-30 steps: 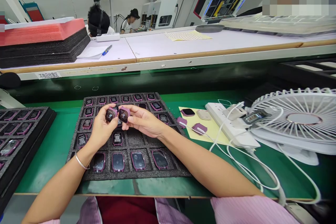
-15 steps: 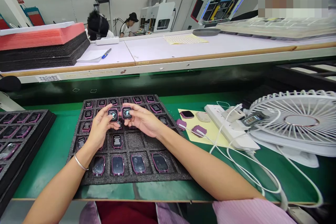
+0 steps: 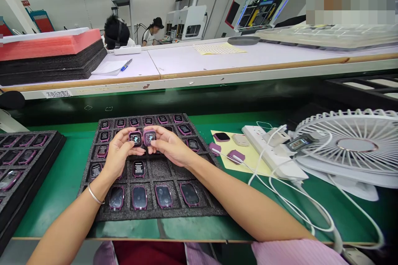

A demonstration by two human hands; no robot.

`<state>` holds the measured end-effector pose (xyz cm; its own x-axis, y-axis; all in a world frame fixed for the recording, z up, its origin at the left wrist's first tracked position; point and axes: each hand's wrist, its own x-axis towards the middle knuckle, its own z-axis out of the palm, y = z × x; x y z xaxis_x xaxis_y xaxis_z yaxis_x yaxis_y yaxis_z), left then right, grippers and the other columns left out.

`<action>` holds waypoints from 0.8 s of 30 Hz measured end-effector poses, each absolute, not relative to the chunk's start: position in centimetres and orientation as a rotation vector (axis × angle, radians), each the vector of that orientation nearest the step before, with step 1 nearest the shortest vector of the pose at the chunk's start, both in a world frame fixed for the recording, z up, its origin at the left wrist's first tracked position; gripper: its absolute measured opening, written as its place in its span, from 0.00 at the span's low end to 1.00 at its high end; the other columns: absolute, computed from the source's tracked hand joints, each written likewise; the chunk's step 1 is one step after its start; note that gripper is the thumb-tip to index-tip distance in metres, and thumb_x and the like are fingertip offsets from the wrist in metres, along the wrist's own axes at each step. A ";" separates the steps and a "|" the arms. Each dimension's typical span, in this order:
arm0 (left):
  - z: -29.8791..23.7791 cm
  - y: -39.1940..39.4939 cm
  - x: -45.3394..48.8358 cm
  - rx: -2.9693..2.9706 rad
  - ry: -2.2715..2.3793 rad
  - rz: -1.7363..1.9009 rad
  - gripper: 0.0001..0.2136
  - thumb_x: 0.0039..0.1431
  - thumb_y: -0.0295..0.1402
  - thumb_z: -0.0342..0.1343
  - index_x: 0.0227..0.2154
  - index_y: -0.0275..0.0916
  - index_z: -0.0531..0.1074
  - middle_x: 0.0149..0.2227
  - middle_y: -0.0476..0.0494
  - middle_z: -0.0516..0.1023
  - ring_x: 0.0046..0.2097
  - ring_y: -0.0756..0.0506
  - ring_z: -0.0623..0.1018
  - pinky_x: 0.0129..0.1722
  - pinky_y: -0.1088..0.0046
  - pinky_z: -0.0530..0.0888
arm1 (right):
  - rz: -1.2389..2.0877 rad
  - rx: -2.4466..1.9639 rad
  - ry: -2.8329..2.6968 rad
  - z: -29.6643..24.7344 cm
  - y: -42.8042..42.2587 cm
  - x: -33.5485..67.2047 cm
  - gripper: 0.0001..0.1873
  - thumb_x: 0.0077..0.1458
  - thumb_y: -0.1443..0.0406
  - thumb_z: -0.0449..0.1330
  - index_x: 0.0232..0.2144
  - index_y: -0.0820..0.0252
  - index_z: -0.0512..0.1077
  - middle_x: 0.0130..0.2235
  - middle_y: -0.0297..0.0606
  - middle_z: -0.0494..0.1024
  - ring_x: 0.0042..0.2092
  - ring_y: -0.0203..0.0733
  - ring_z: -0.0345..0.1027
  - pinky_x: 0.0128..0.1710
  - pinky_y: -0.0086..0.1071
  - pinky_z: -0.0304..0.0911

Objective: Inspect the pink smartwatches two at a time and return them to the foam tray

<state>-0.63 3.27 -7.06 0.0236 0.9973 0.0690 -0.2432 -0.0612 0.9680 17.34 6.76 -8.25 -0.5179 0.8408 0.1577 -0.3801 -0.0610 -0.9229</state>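
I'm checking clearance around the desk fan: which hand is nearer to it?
Right. The right hand holds a watch above the foam tray, to the left of the fan; the left hand holds another watch, farther from the fan.

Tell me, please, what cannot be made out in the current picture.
Head view:
Some foam tray slots: covered by the left hand and right hand.
Backs of the left watch and right watch: facing away.
Text on the tray's screens: too small.
Fan and side tray: cut off by the right and left edges.
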 end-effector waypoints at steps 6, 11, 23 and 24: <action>-7.0 3.2 -0.5 1.103 0.975 1.333 0.17 0.49 0.30 0.58 0.44 0.38 0.68 0.36 0.49 0.76 0.26 0.49 0.81 0.29 0.71 0.80 | 1.731 -0.558 -1.312 -8.2 6.7 17.3 0.21 0.50 0.69 0.64 0.48 0.59 0.69 0.31 0.30 0.74 0.29 0.33 0.70 0.32 0.29 0.63; -7.1 3.2 -0.6 1.115 0.976 1.331 0.17 0.49 0.29 0.58 0.44 0.38 0.68 0.37 0.49 0.76 0.26 0.48 0.81 0.29 0.70 0.81 | 1.718 -0.557 -1.324 -8.2 6.7 17.3 0.19 0.51 0.68 0.64 0.47 0.60 0.69 0.30 0.30 0.74 0.28 0.33 0.70 0.31 0.30 0.63; -7.0 3.0 -0.6 1.145 0.980 1.324 0.17 0.49 0.30 0.59 0.44 0.38 0.68 0.40 0.47 0.76 0.26 0.49 0.81 0.29 0.71 0.81 | 1.704 -0.541 -1.347 -8.4 6.8 17.4 0.20 0.51 0.68 0.64 0.47 0.59 0.69 0.31 0.30 0.74 0.28 0.32 0.69 0.31 0.29 0.63; -7.0 3.0 -0.5 1.148 0.985 1.325 0.17 0.49 0.30 0.59 0.44 0.38 0.68 0.40 0.47 0.76 0.26 0.49 0.81 0.29 0.71 0.81 | 1.704 -0.538 -1.347 -8.4 6.8 17.4 0.20 0.50 0.69 0.64 0.47 0.59 0.69 0.32 0.30 0.74 0.28 0.32 0.69 0.31 0.29 0.63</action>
